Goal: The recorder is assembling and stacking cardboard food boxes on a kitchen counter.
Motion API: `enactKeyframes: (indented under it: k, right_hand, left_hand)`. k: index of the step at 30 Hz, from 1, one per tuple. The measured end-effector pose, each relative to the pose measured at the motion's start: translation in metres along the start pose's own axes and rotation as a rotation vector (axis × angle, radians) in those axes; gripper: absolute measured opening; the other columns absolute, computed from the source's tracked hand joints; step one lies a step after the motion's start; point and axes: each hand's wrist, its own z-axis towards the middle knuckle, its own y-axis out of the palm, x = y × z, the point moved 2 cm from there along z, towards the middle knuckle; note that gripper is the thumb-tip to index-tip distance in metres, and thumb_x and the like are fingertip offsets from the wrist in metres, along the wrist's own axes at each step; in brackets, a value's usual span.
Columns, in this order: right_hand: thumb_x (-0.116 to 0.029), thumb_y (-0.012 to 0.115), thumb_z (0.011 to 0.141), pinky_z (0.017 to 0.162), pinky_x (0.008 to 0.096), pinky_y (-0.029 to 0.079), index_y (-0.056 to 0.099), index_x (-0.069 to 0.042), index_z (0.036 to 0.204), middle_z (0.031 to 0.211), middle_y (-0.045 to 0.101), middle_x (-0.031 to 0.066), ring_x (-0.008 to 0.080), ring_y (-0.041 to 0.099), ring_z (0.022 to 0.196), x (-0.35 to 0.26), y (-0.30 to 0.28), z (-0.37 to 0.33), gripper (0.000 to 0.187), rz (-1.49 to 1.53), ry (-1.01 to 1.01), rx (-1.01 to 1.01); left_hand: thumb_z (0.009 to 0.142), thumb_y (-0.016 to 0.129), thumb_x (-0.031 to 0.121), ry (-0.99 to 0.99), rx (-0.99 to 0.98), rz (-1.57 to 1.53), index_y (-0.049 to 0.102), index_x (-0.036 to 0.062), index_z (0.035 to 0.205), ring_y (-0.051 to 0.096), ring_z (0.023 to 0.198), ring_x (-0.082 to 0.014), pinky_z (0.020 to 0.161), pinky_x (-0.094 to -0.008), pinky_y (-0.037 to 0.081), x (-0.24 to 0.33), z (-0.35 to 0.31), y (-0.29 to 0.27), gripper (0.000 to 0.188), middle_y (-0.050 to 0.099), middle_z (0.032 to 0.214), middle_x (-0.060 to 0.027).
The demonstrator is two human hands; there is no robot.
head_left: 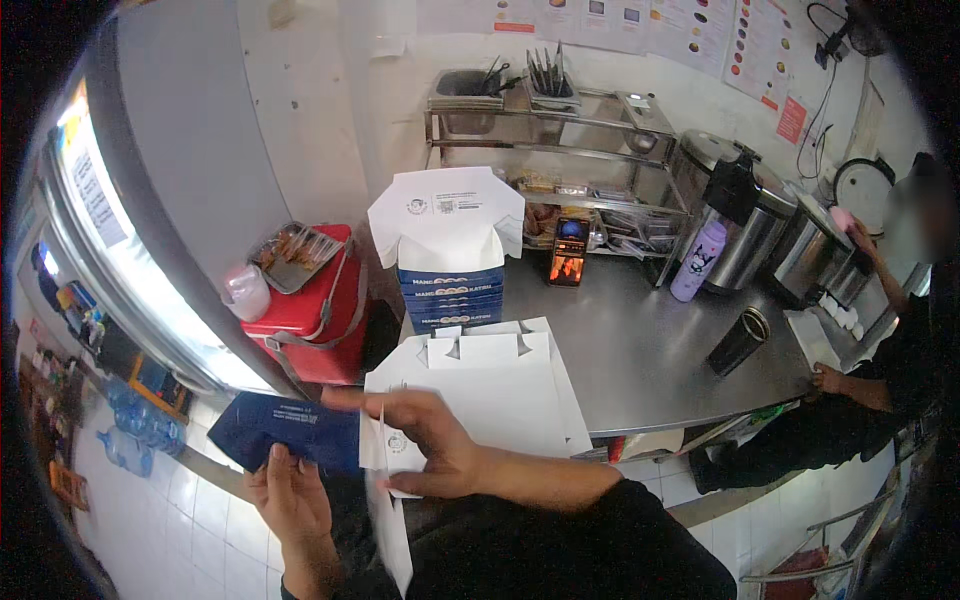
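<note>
A dark blue cardboard food-box blank [275, 432], white on its inner side, is held up partly folded before me. My left hand [290, 500] grips its blue panel from below, thumb on the outside. My right hand [430, 440] reaches across from the right, its fingers bent around the white flap side of the same blank; some fingertips are blurred. Just beyond, flat white box blanks [490, 390] lie in a pile at the table's near left corner. Behind them rises a stack of folded blue boxes [450, 300], topped by an open box with its white lid [445, 205] raised.
The steel table [640, 350] carries a phone [568, 252], a purple tumbler [697, 262], a dark cup [738, 340] and large steel pots [750, 225]. A wire rack [600, 190] stands behind. Left is a red cooler [320, 325] bearing a tray. A co-worker [860, 390] works at right.
</note>
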Motion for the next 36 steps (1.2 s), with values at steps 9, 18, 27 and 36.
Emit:
enactKeyframes:
  k: [9,18,27,36]
  right_hand:
    - [-0.018,0.069,0.086,0.097,0.0399,0.05,0.056,-0.007,0.131,0.147,0.04,0.0216,0.0372,0.055,0.12,-0.021,-0.025,0.004,0.048,-0.88,-0.114,-0.336]
    - [-0.011,0.078,0.076,0.094,0.0421,0.051,0.067,-0.013,0.121,0.142,0.047,0.0221,0.0389,0.058,0.114,-0.027,-0.024,-0.004,0.046,-0.542,-0.163,-0.069]
    - [-0.012,0.078,0.076,0.094,0.0419,0.052,0.068,-0.011,0.12,0.143,0.045,0.0216,0.0384,0.054,0.119,-0.025,-0.021,-0.014,0.045,-0.642,-0.198,-0.001]
    - [-0.018,0.075,0.08,0.107,0.0453,0.039,0.067,-0.012,0.122,0.142,0.047,0.0182,0.0374,0.049,0.126,-0.008,-0.027,-0.024,0.043,-0.739,0.01,-0.039]
  left_hand:
    - [0.097,0.051,0.003,0.117,-0.131,-0.043,0.054,0.0033,0.126,0.063,0.104,-0.0266,0.089,-0.0469,0.055,-0.023,-0.008,0.0,0.029,0.062,0.118,-0.0131]
    - [0.095,0.048,0.003,0.296,-0.234,0.185,0.033,0.0116,0.145,0.055,0.117,-0.0321,0.091,-0.0504,0.053,-0.031,-0.02,0.003,0.053,0.046,0.138,-0.0168]
    - [0.094,0.052,0.002,0.05,-0.28,0.088,0.028,0.0084,0.147,0.049,0.125,-0.0338,0.102,-0.0496,0.045,-0.038,-0.023,-0.01,0.059,0.042,0.143,-0.0182]
    - [0.091,0.064,0.001,-0.235,-0.244,0.747,0.065,-0.0057,0.105,0.064,0.083,-0.0151,0.073,-0.0272,0.051,-0.02,-0.013,0.017,0.016,0.068,0.105,-0.0101]
